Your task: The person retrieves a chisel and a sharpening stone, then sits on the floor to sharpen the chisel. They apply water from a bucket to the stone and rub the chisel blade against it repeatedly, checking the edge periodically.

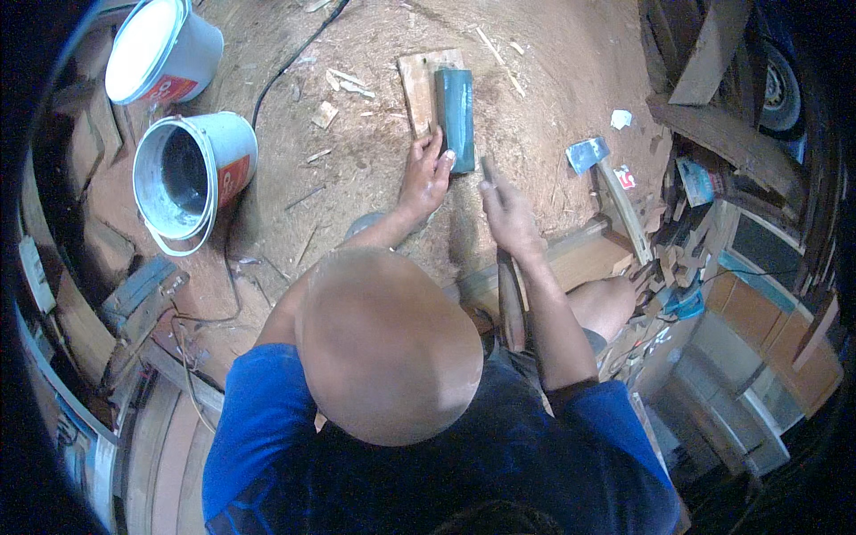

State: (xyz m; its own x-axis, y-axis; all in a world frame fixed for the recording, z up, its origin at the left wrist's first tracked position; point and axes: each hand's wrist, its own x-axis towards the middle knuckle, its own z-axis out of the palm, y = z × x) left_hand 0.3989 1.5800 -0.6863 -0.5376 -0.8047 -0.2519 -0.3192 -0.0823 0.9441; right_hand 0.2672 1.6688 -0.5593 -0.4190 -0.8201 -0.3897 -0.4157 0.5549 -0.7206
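Note:
A teal rectangular block (456,116) lies lengthwise over the right part of a pale wooden board (417,89) on the ground ahead of me. At the block's near left corner is my left hand (426,183), its thumb at the near end and its fingers along the left side, gripping it. To the right, my right hand (513,214) is closed around a long wooden stick-like tool (511,312). One narrow end pokes out past the fingers; the thicker part runs back toward my lap. Its exact kind is unclear.
On the left stand an open white bucket (234,160) and a lidded one (198,53). A hatchet (587,155) with a blue head rests at right, beside a wooden plank (571,259) and scrap wood (691,259). A dark cable (303,49) crosses the chip-strewn ground.

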